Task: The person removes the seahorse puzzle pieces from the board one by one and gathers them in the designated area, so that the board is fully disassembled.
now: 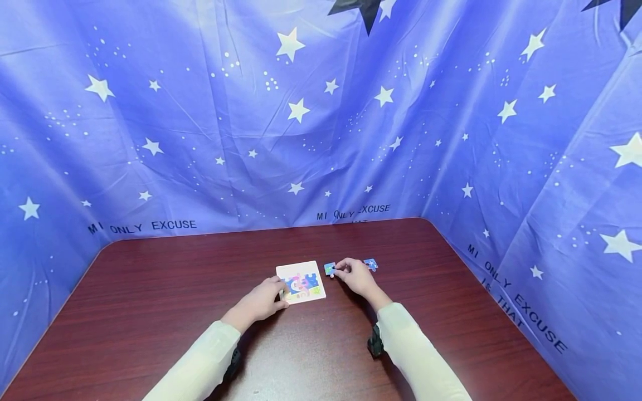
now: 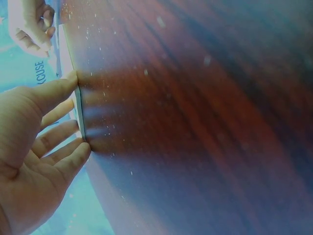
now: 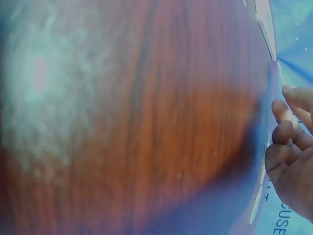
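A square jigsaw puzzle board [image 1: 296, 267] with a pale frame lies on the table, partly filled with blue, pink and green pieces. My left hand [image 1: 262, 298] rests at its lower left corner, thumb and fingertips touching the edge; in the left wrist view the left hand [image 2: 39, 147] shows fairly straight, spread fingers. Just right of the board, my right hand [image 1: 357, 275] pinches a blue puzzle piece [image 1: 329, 269] with a green patch. The right wrist view shows the right hand [image 3: 293, 152] with bent fingers, but its piece is hard to make out there.
Another blue puzzle piece [image 1: 371, 264] lies beyond the right hand, partly covered by it. The dark red wooden table [image 1: 165, 289] meets a blue star-printed curtain [image 1: 251, 122] at the back and right. Light reflects off its near surface.
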{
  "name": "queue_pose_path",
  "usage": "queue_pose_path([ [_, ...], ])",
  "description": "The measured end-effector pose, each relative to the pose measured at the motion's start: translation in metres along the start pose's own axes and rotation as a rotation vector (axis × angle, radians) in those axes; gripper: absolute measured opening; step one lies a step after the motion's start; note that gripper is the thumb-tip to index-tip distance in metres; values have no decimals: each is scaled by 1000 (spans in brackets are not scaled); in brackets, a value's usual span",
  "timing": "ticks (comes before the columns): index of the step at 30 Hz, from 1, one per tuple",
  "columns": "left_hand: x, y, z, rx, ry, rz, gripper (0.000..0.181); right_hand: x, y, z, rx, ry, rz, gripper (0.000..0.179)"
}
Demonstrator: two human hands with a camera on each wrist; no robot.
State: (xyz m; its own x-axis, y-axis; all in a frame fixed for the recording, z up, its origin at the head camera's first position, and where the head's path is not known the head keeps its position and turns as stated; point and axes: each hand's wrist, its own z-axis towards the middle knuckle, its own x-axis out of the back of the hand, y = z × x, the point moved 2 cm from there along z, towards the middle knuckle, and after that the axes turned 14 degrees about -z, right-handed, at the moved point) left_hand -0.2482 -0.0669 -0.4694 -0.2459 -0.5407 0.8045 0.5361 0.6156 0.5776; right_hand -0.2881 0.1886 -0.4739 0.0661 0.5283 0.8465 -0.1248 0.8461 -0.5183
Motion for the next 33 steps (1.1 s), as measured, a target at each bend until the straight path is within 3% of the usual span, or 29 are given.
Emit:
queue_pose_path([
  [28, 0, 0, -1, -23, 11, 20, 18, 6, 14, 0, -11, -16, -2, 8],
  [33, -1, 0, 0, 0, 6, 13, 18, 6, 15, 0, -23, -21, 6, 8],
])
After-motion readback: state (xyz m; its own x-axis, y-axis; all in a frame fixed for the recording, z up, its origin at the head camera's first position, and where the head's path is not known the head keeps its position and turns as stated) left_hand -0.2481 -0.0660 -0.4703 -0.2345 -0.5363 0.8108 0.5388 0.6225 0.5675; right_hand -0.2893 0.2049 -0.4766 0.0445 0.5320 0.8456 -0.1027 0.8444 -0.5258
